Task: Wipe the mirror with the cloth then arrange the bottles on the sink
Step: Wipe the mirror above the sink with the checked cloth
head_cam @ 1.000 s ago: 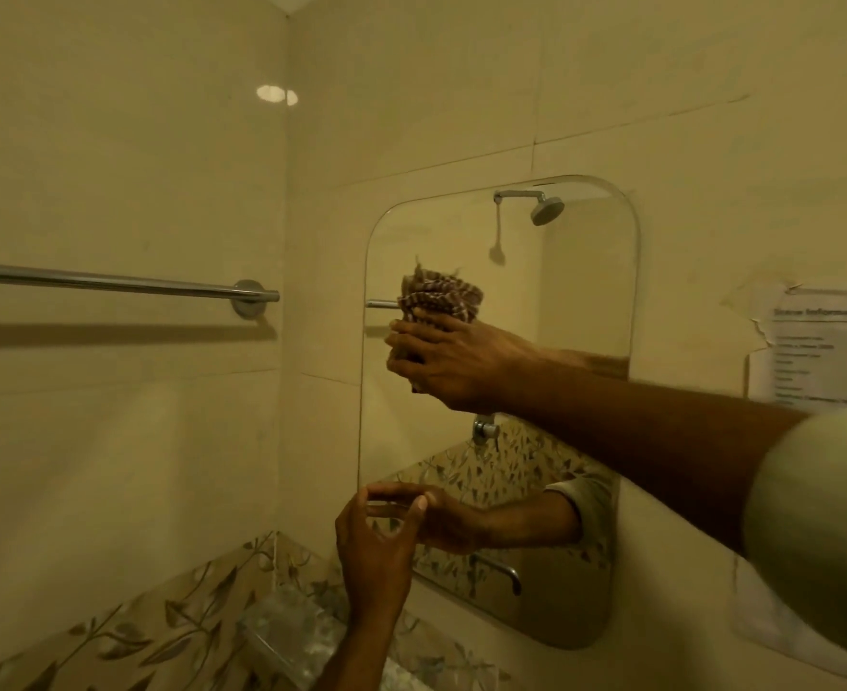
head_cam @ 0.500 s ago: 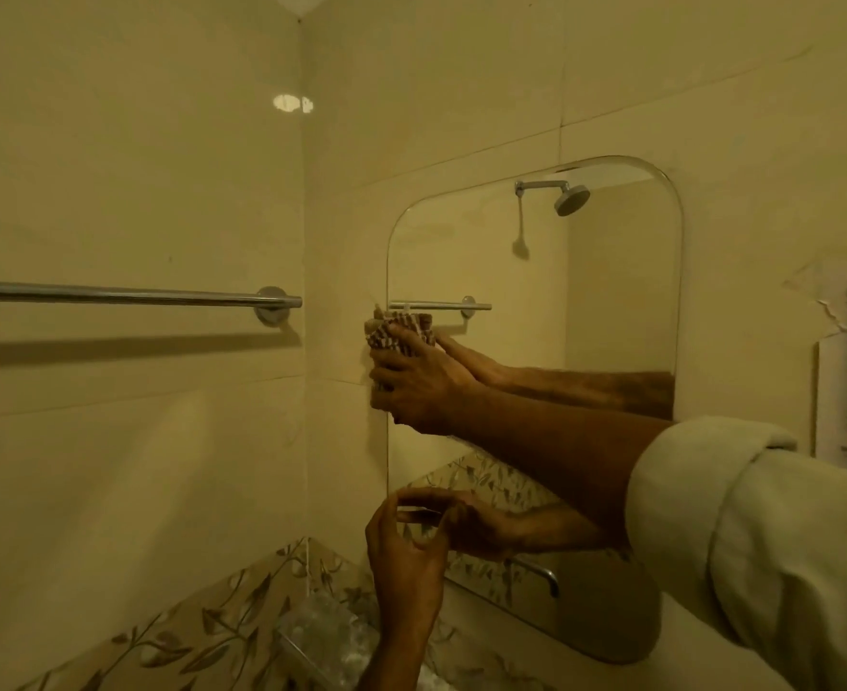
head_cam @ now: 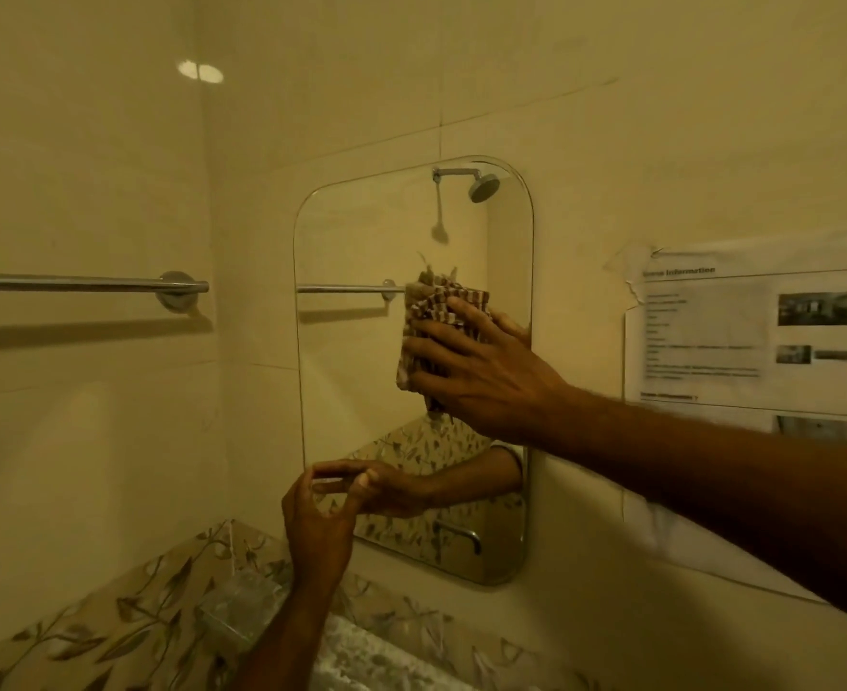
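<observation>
A tall mirror (head_cam: 361, 381) with rounded corners hangs on the tiled wall. My right hand (head_cam: 481, 376) presses a brown-and-white striped cloth (head_cam: 436, 311) flat against the glass near the mirror's right edge, at mid height. My left hand (head_cam: 319, 526) grips the mirror's lower left edge between thumb and fingers. Both hands show again as reflections in the glass. No bottles are in view, and the sink is hidden below the frame.
A chrome towel rail (head_cam: 82, 282) runs along the left wall. A printed paper notice (head_cam: 755, 336) is stuck to the wall right of the mirror. A clear plastic holder (head_cam: 242, 610) sits on the leaf-patterned tile band below. A speckled counter edge (head_cam: 376, 660) shows at the bottom.
My right hand has swept the cloth from the mirror's left edge across to its right side. My left hand keeps its hold on the lower left edge.
</observation>
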